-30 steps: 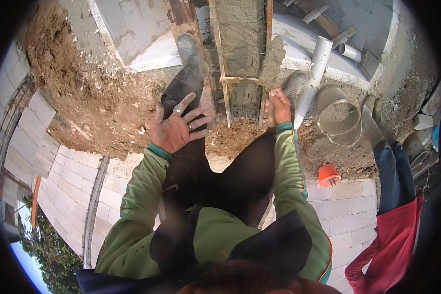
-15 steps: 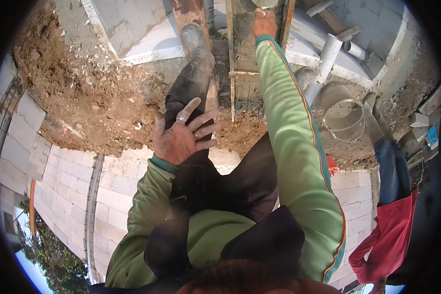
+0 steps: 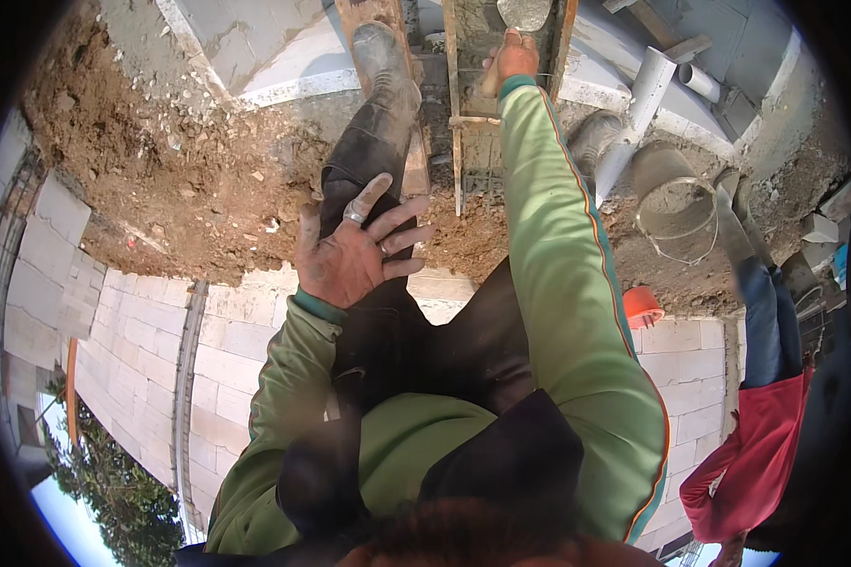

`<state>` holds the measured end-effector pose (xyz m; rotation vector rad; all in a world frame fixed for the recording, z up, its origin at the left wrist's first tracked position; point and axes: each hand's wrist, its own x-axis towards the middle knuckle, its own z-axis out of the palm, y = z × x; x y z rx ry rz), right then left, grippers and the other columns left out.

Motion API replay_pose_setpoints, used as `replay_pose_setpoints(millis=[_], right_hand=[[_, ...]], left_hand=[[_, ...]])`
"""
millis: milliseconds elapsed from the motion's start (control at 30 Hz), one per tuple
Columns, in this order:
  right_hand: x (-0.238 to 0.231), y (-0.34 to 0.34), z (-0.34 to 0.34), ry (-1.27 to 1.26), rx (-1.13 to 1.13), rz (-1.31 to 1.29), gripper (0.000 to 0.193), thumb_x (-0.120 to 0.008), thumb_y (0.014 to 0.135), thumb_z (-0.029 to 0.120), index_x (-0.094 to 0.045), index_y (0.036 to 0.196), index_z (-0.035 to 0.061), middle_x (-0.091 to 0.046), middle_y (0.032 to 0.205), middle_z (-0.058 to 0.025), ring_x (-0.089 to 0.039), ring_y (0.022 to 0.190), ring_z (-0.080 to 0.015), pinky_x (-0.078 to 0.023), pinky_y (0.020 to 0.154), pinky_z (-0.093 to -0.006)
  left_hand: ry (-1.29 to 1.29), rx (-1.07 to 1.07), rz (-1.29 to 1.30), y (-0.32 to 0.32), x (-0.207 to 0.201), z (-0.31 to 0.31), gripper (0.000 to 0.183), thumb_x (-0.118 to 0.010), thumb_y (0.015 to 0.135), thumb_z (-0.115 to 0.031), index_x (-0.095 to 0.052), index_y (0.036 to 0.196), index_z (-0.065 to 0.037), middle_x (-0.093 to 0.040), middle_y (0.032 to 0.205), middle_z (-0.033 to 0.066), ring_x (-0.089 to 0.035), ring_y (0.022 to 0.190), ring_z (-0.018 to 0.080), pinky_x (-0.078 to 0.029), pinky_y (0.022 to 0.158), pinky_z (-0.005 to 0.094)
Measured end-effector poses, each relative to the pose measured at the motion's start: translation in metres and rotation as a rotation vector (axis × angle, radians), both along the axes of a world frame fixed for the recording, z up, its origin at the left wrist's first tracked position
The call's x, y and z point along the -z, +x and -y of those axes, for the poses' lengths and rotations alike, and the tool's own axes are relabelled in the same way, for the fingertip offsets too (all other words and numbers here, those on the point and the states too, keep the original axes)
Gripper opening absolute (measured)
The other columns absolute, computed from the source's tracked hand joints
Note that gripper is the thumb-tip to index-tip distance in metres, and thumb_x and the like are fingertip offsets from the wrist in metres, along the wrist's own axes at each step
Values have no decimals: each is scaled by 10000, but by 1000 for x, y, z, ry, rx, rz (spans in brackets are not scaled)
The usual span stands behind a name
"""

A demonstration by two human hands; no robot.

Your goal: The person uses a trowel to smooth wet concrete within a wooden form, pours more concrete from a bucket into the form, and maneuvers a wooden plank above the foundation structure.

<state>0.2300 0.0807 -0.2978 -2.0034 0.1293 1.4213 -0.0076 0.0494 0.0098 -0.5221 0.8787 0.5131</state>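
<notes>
My right hand (image 3: 514, 59) is closed around the handle of a trowel (image 3: 525, 13), whose grey, mortar-smeared blade points away from me at the top of the view. The trowel is over a narrow strip of wet grey concrete (image 3: 482, 94) between two wooden form boards (image 3: 563, 47). A small crosspiece (image 3: 475, 120) spans the near part of the form. My left hand (image 3: 355, 250) is held palm up above my left leg, fingers spread and dirty, with nothing in it. Rings or bands show on its fingers.
My left boot (image 3: 380, 61) stands on a plank (image 3: 416, 161), my right boot (image 3: 596, 137) beside a white pipe (image 3: 648, 90). A mortar-stained bucket (image 3: 676, 203) and an orange-red container (image 3: 642, 307) are at right. Another person in a red top (image 3: 756, 454) stands nearby. Loose soil (image 3: 180, 189) lies left.
My right hand has come nearer and slightly right, bringing more of the trowel blade into view. My left hand stays spread, almost in place. The orange-red container shows more fully.
</notes>
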Motion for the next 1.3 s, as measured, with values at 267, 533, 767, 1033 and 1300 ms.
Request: replay_pose_setpoints(millis=[267,533,767,1033,1300], right_hand=[[-28,11,55,-60,-15,-369,309,-443,1105,359,-570,1118,78,-588,791,-62,-582,579,-204,-496,496,-382],[-37,7,66,-211,71,-544,343,-429,1106,395,-585,1083,90,-577,763,-55,-574,575,-209,-496,503,-387],[-29,4,43,-170,-254,-341,359,-483,1084,358,-575,1201,32,-658,862,-125,-654,673,-286,-535,571,-432],[-26,88,21,-515,-1374,231,484,-564,990,357,-614,1357,46,-735,1202,-206,-672,1211,-389,-528,1015,-506],[-107,149,111,-231,-979,151,530,-753,842,273,-622,1278,0,-731,1106,-251,-714,1038,-394,-550,916,-416]], left_hand=[[-38,-25,-1,8,1,-2,1088,-410,878,-883,-118,1671,-198,-173,1669,319,-378,1462,504,-461,1084,650],[-12,16,-8,19,3,0,1075,-412,893,-869,-124,1668,-182,-196,1663,315,-383,1462,493,-458,1099,627],[-8,70,-36,23,3,0,1094,-398,872,-895,-133,1668,-193,-215,1657,315,-400,1456,483,-491,1071,609],[4,71,-35,29,4,1,1066,-412,885,-875,-158,1663,-192,-219,1659,307,-385,1463,487,-469,1092,625],[39,94,-46,51,4,8,1027,-371,901,-875,-209,1655,-195,-276,1658,263,-396,1467,452,-441,1122,608]])
